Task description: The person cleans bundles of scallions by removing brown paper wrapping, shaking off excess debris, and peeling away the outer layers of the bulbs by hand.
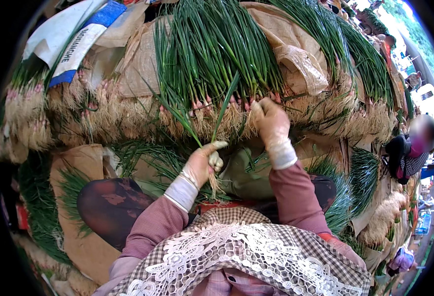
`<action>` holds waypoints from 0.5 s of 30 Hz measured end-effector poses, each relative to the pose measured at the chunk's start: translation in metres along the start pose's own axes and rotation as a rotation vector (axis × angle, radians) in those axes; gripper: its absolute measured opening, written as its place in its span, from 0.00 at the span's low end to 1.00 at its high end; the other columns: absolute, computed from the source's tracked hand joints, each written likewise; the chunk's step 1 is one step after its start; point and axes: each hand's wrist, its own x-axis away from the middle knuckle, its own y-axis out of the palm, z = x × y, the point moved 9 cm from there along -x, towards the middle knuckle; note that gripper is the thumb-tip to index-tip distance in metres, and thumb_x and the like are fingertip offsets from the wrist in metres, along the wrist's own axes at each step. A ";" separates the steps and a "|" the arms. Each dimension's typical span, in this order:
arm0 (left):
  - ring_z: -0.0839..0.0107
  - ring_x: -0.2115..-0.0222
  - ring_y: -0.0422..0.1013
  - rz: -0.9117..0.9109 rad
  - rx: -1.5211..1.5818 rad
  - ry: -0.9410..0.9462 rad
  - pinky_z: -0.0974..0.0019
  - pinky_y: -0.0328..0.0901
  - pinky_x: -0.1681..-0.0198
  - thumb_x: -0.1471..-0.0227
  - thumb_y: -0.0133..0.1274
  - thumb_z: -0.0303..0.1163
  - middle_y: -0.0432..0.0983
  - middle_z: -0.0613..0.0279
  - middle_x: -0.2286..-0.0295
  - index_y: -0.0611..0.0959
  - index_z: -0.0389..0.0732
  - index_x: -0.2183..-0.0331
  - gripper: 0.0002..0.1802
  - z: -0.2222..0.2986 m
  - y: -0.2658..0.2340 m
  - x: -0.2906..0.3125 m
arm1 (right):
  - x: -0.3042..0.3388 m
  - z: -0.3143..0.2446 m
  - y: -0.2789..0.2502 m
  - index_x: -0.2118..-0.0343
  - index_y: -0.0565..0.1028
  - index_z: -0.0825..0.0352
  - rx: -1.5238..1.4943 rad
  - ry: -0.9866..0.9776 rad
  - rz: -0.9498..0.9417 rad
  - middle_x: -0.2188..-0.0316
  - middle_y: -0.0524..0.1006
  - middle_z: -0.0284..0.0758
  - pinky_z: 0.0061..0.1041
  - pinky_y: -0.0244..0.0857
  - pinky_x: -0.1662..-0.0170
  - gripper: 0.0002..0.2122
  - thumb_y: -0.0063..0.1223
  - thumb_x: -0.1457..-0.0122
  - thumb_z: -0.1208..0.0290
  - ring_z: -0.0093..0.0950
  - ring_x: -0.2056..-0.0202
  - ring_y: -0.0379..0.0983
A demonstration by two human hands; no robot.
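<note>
My left hand (202,161), in a thin pale glove, is closed around a couple of green onions. Their green leaves (181,116) fan upward, and the pale roots (214,183) hang below my fingers. In front lies a thick heap of green onions (212,47), leaves pointing away, with pink bulbs and stringy roots along the near edge. My right hand (272,123), also gloved, reaches to the right end of that row of bulbs. Its fingers are curled in against the bulbs; whatever is between them is hidden.
Brown sacking (288,37) and a blue-and-white sack (86,42) lie across the heap, between more onion bunches. Loose green leaves (150,155) lie under my left forearm. Other bundles (362,172) sit on the right. Another person (409,150) sits at far right.
</note>
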 end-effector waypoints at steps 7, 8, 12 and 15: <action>0.78 0.93 0.60 -0.385 -0.013 0.294 0.79 0.59 0.89 0.50 0.40 0.29 0.59 0.69 0.95 0.72 0.31 0.64 0.13 0.043 0.075 0.033 | -0.055 0.023 -0.022 0.73 0.69 0.64 -0.982 0.003 0.063 0.77 0.71 0.35 0.20 0.63 0.77 0.07 0.49 0.53 0.68 0.23 0.79 0.66; 0.79 0.92 0.60 -0.383 -0.044 0.452 0.79 0.56 0.91 0.51 0.43 0.31 0.59 0.71 0.94 0.72 0.30 0.66 0.14 0.068 0.081 0.047 | -0.051 0.016 -0.051 0.74 0.68 0.65 -1.076 -0.045 0.079 0.80 0.70 0.31 0.11 0.59 0.82 0.03 0.47 0.53 0.73 0.17 0.82 0.63; 0.77 0.92 0.61 -0.473 0.281 0.480 0.78 0.57 0.90 0.52 0.43 0.32 0.59 0.71 0.95 0.68 0.29 0.61 0.18 0.102 0.075 0.061 | -0.054 0.014 -0.041 0.72 0.66 0.67 -0.891 -0.041 -0.131 0.83 0.67 0.28 0.12 0.56 0.82 0.05 0.44 0.49 0.71 0.16 0.83 0.61; 0.74 0.89 0.63 -0.415 0.240 0.260 0.77 0.58 0.87 0.51 0.41 0.35 0.62 0.68 0.94 0.68 0.28 0.60 0.20 0.068 0.052 0.031 | -0.058 0.027 -0.002 0.74 0.66 0.66 -0.802 -0.035 -0.235 0.84 0.63 0.26 0.13 0.53 0.79 0.05 0.42 0.47 0.70 0.17 0.83 0.56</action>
